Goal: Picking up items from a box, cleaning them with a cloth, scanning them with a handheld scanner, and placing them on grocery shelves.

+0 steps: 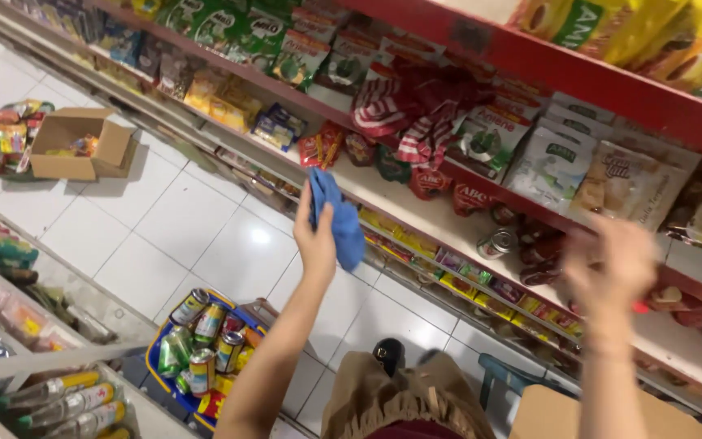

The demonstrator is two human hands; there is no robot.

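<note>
Head view, looking down along a shop aisle. My left hand [316, 237] is raised toward the white shelf [416, 213], fingers pressed together around a blue cloth [336, 218]; the cloth rises out of the grip at 12 o'clock and drapes down past it at 3 o'clock, hanging just in front of the shelf edge. My right hand [611, 264] is blurred, its fingers loosely spread and reaching toward the same shelf; I cannot tell whether it touches anything. A tin can lying on its side [497, 243] sits on the shelf at 9 o'clock from my right hand, near but apart from it, and well apart from the cloth, at 3 o'clock of the cloth. A red-and-white striped cloth [416, 110] hangs from the red shelf rail [611, 85] at 1 o'clock from my left hand. Pale pouches [550, 167] stand at the back of the shelf, at 11 o'clock from my right hand. On the white tiled floor [172, 219], a blue basket [156, 358] holding tins lies at 7 o'clock from my left hand, and an open cardboard box [75, 145] lies far off at 10 o'clock
</note>
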